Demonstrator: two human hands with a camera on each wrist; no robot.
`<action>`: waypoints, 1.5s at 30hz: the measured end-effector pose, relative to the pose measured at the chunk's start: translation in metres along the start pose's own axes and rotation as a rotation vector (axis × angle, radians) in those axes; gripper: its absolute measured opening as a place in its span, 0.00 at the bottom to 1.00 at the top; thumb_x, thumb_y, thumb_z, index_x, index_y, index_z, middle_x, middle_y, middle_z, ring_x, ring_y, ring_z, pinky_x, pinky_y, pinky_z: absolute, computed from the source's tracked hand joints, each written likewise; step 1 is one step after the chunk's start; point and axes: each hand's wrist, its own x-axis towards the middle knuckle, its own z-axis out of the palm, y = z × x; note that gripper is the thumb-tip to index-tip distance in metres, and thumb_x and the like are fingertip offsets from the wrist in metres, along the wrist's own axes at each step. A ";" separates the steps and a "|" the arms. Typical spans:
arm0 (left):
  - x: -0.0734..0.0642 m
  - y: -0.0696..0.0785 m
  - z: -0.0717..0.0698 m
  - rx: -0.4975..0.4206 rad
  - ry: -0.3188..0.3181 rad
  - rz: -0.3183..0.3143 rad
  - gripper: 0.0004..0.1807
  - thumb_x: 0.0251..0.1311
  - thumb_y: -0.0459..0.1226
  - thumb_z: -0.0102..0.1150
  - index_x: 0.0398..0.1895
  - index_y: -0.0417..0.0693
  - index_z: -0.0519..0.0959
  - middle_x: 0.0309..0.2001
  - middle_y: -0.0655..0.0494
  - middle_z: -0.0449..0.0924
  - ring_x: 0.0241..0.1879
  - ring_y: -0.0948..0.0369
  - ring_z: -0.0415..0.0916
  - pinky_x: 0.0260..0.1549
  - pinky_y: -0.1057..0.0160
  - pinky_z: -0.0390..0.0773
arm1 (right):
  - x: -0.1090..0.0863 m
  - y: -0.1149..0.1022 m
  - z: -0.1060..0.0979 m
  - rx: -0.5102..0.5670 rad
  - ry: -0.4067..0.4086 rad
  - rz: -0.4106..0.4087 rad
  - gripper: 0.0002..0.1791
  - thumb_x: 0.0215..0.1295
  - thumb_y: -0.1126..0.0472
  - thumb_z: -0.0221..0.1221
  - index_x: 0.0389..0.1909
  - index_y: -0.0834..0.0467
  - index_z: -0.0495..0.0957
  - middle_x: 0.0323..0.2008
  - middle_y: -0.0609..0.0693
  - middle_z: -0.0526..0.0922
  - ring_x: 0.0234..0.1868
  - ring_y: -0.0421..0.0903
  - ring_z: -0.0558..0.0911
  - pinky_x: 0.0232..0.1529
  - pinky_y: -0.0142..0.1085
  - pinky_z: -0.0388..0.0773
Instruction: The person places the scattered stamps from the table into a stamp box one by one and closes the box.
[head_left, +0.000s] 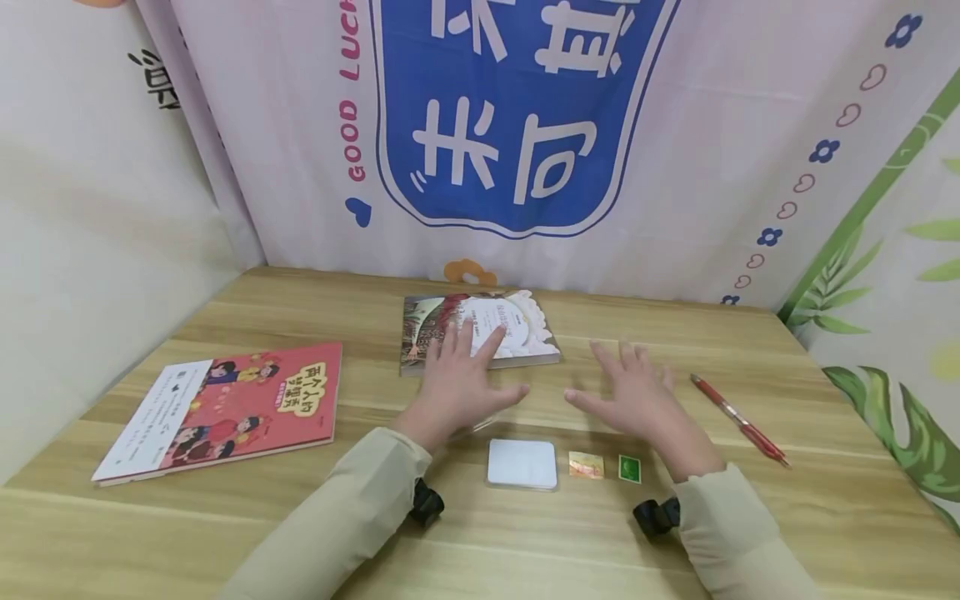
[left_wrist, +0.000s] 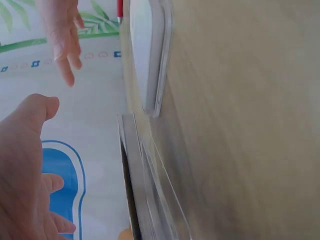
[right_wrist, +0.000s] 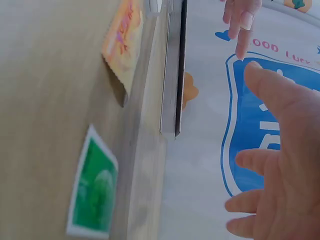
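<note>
My left hand (head_left: 461,383) hovers over the table with fingers spread, overlapping the front of a book with a dark and white cover (head_left: 525,333) in the head view. To its right, my right hand (head_left: 633,392) is held up with fingers apart and nothing in them. Below and between the hands lies a flat white rectangular case (head_left: 522,464) with a clear rim. Beside it are an orange stamp (head_left: 586,465), its edge lifted in the right wrist view, and a green stamp (head_left: 629,469) with a white border. A clear flat piece (left_wrist: 167,185) shows near the left hand, mostly hidden from the head camera.
A pink-red picture book (head_left: 247,408) lies at the left of the wooden table (head_left: 480,558). On the right is a red pen (head_left: 738,419), lying slantwise. A printed curtain (head_left: 300,208) hangs behind the table's far edge.
</note>
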 end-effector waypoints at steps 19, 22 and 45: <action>-0.033 -0.012 -0.004 -0.293 -0.017 0.203 0.43 0.51 0.57 0.60 0.69 0.54 0.57 0.67 0.47 0.60 0.63 0.47 0.60 0.58 0.43 0.64 | -0.037 0.015 0.008 0.136 -0.139 -0.249 0.39 0.59 0.42 0.58 0.64 0.63 0.64 0.62 0.62 0.68 0.62 0.61 0.66 0.61 0.55 0.62; -0.036 -0.015 -0.004 -0.351 -0.029 0.237 0.41 0.51 0.54 0.62 0.68 0.53 0.60 0.66 0.49 0.62 0.64 0.49 0.60 0.59 0.45 0.63 | -0.042 0.017 0.010 0.147 -0.147 -0.262 0.37 0.58 0.43 0.59 0.62 0.63 0.66 0.60 0.60 0.70 0.61 0.60 0.67 0.60 0.54 0.63; -0.049 -0.022 0.008 -0.463 -0.184 0.423 0.27 0.50 0.41 0.67 0.54 0.42 0.74 0.46 0.50 0.76 0.45 0.56 0.74 0.46 0.57 0.75 | -0.058 0.008 0.026 0.123 -0.103 -0.349 0.23 0.57 0.53 0.63 0.53 0.58 0.75 0.48 0.48 0.76 0.49 0.47 0.75 0.51 0.48 0.73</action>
